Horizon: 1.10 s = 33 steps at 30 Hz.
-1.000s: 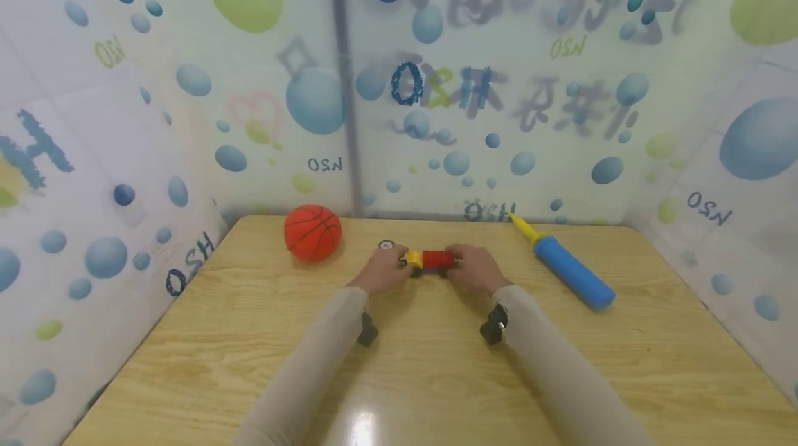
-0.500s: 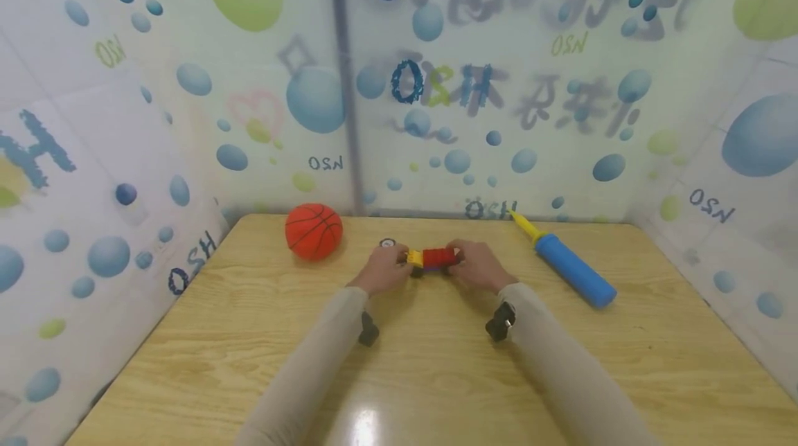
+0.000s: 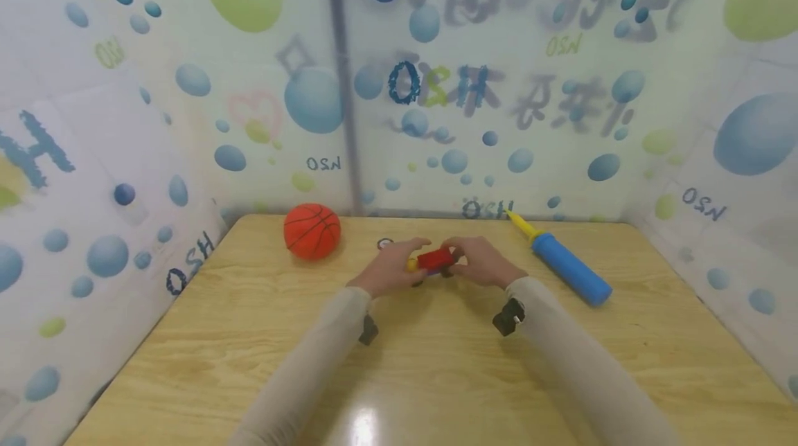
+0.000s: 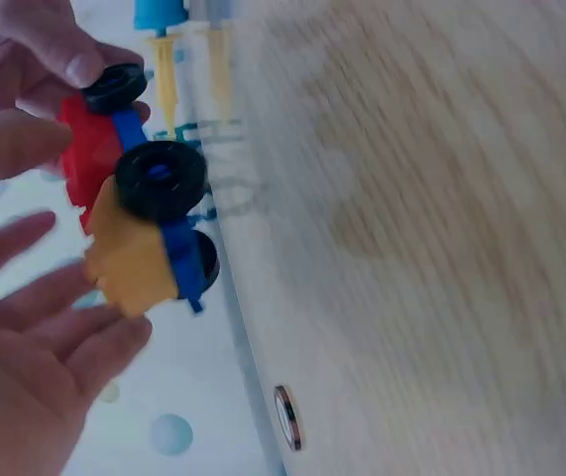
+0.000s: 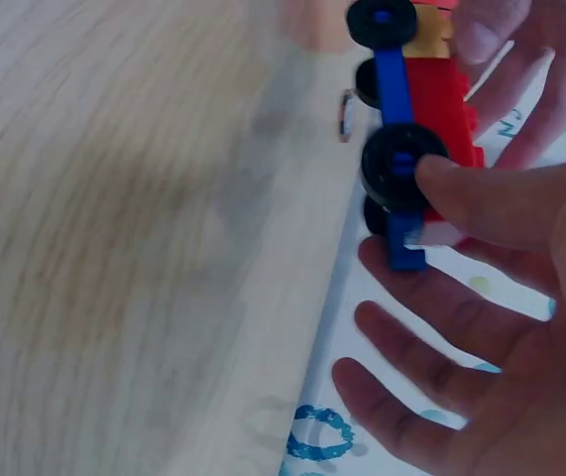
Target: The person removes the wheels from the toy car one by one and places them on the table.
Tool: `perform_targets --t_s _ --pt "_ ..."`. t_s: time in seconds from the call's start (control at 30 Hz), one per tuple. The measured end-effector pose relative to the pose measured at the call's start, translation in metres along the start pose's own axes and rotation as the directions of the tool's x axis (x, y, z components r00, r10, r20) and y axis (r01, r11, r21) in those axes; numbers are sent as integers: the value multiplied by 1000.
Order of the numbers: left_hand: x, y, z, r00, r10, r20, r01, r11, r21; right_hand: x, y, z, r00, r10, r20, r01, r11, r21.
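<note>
The hands hide most of the toy car (image 3: 434,260). Just behind the toy car, a little ring (image 3: 384,244) is too small to make out. In both wrist views the desk (image 4: 441,248) is blurry.

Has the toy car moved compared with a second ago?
Yes. The toy car has tilted, right end up, lifted off the table, judged against the ball.
</note>
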State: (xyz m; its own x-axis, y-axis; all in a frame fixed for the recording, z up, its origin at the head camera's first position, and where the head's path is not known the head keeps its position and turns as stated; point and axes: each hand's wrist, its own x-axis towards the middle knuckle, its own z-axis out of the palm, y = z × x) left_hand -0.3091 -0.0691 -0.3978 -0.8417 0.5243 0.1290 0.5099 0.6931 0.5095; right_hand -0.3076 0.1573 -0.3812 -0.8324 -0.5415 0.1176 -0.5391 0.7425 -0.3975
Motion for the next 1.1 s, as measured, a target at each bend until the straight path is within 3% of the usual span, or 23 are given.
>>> perform_targets --t_s 0.13,0.3,0.43,0.53,0.67,0.83,1.1 --pt "0 5 2 996 86 36 -83 994 -72 1 2 -7 997 -21 78 17 998 52" --pt "1 5 5 988 141 59 -135 985 -108 2 3 -14 983 -8 184 -24 985 169" --pt "3 3 8 984 171 48 -166 982 -96 1 2 -18 979 -10 204 -32 979 202" --pt "2 2 9 987 154 35 -149 981 -126 1 0 -19 981 -3 195 -37 978 206" --pt "-2 2 9 995 101 11 -97 970 -223 -2 -1 -15 990 5 139 -40 967 253" --pt "-5 2 11 999 35 -26 -41 950 -311 -5 -3 -5 1000 26 8 -27 942 336" --pt "-6 3 10 994 -59 -90 15 905 -425 -6 -7 6 986 78 -147 -11 913 409"
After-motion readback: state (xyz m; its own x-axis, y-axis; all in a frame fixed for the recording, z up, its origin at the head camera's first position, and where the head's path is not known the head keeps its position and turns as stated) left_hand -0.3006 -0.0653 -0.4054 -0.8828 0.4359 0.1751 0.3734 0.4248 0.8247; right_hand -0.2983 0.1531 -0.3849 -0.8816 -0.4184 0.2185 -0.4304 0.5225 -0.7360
